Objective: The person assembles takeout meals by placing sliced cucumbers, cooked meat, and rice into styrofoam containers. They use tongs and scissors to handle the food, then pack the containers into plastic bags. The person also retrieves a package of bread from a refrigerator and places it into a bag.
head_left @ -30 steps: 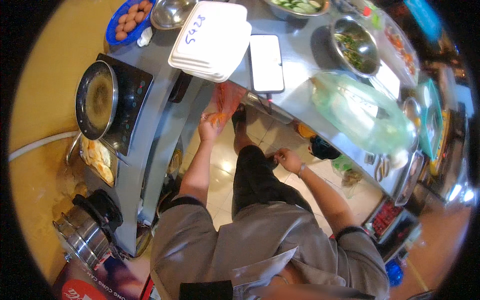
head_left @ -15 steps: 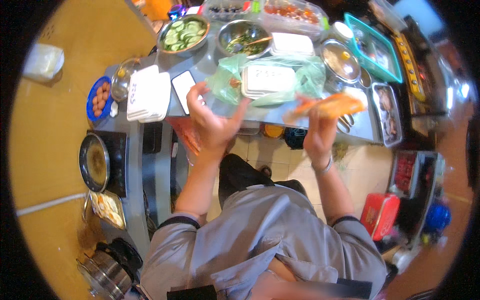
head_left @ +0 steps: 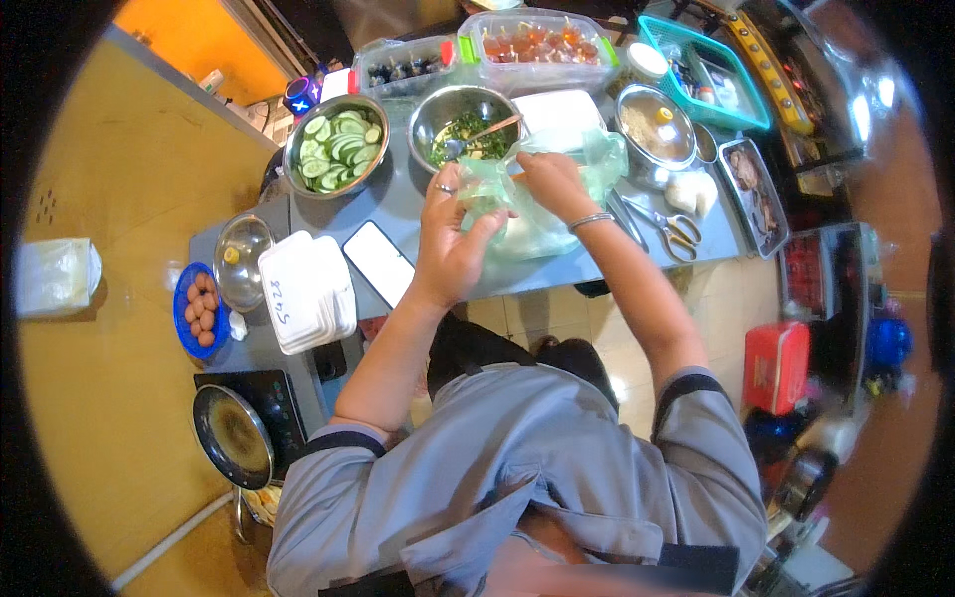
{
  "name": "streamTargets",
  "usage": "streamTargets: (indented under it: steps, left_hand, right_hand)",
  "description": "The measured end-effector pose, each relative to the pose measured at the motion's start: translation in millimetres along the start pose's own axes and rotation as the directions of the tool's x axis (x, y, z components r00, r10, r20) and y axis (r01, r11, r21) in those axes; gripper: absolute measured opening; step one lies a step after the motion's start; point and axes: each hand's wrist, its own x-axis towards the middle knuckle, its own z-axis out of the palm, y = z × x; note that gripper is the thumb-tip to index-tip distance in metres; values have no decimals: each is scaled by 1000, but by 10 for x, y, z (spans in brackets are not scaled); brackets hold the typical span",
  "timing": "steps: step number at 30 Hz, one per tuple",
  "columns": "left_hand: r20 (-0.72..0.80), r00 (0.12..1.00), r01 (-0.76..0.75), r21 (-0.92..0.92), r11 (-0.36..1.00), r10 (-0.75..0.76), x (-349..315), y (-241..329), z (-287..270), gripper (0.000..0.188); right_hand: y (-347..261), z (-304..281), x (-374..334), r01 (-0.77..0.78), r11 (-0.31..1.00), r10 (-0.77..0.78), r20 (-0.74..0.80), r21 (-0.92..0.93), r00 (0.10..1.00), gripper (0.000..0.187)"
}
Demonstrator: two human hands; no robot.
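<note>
Just beyond the fingers (head_left: 444, 186) I see a round steel bowl (head_left: 436, 109) of chopped greens (head_left: 466, 128); farther out, a clear rectangular plastic tub (head_left: 537, 80). Left of the fingers I have a wide silvery bowl (head_left: 295, 162) of cucumber slices (head_left: 340, 149), a flat dark-edged phone (head_left: 378, 262) and, farther off, a blue plastic basket (head_left: 180, 310) of brown eggs (head_left: 202, 304). On their right, I make out yellow-and-grey-handled scissors (head_left: 668, 224).

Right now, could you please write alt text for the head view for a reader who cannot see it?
A person's left hand and right hand are at a translucent green bag on a grey counter. Beyond stand a cucumber bowl and a bowl of greens; a phone and stacked white boxes lie left, scissors right.
</note>
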Motion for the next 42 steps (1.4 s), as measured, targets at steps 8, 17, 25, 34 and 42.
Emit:
streamTargets:
  steps: [8, 17, 25, 34, 42]
  left_hand:
    - [248, 916, 339, -55, 939, -316, 209, 2, -157, 26]
    - [-342, 897, 342, 134, 930, -281, -186, 680, 69, 15]
    - [-282, 932, -234, 16, 972, 229, -62, 154, 631, 29]
    - [46, 998, -53, 62, 997, 50, -23, 54, 603, 87]
    - [368, 929, -122, 411, 903, -42, 350, 43, 786, 83]
  right_hand:
    - [265, 580, 281, 13, 966, -88, 279, 259, 956, 41]
    - [821, -936, -644, 322, 926, -377, -413, -199, 829, 62]
    - [1200, -1774, -945, 416, 695, -201, -396, 587, 896, 47]
    - [1184, -1605, -944, 46, 262, -96, -22, 964, 995, 35]
    - [-25, -1788, -755, 654, 601, -497, -425, 459, 756, 42]
